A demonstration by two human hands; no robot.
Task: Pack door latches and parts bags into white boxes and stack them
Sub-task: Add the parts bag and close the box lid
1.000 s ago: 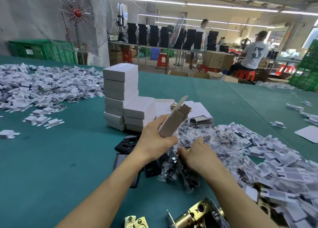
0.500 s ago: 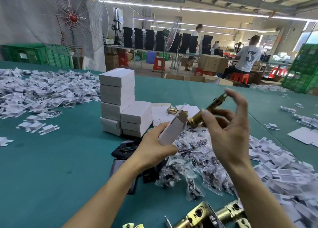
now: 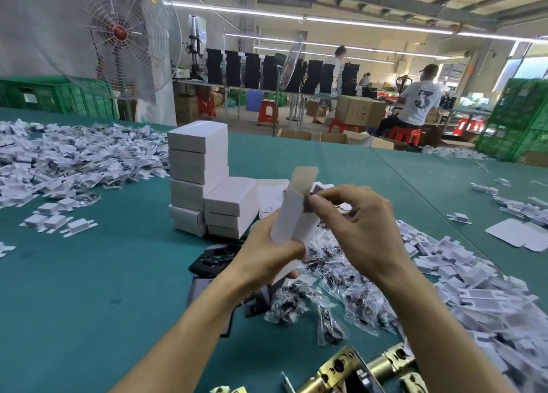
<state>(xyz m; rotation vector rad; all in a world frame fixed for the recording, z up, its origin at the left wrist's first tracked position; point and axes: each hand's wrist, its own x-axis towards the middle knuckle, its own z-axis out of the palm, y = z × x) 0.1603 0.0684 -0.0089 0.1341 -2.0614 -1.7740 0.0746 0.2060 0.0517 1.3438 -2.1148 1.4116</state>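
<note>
My left hand [image 3: 268,257] grips a small white box [image 3: 292,217] upright, its top flap open. My right hand [image 3: 360,226] is at the box's open mouth, fingertips curled against the side flap; the brass latch it carried is no longer visible. A stack of closed white boxes [image 3: 201,179] stands just behind on the green table [image 3: 89,288]. Clear parts bags [image 3: 335,283] with dark hardware lie below my hands. Brass door latches [image 3: 355,369] lie at the bottom edge.
Heaps of folded white card inserts [image 3: 68,158] cover the left, with another heap of white inserts [image 3: 480,291] on the right. Black plates [image 3: 213,259] lie under my left wrist. Flat box blanks [image 3: 516,234] lie at right. A large fan [image 3: 118,33], green crates and seated workers are beyond.
My right hand picked a brass latch from the table, lifted it to the box mouth, and the latch has now gone out of sight at the box. The left hand kept holding the box.
</note>
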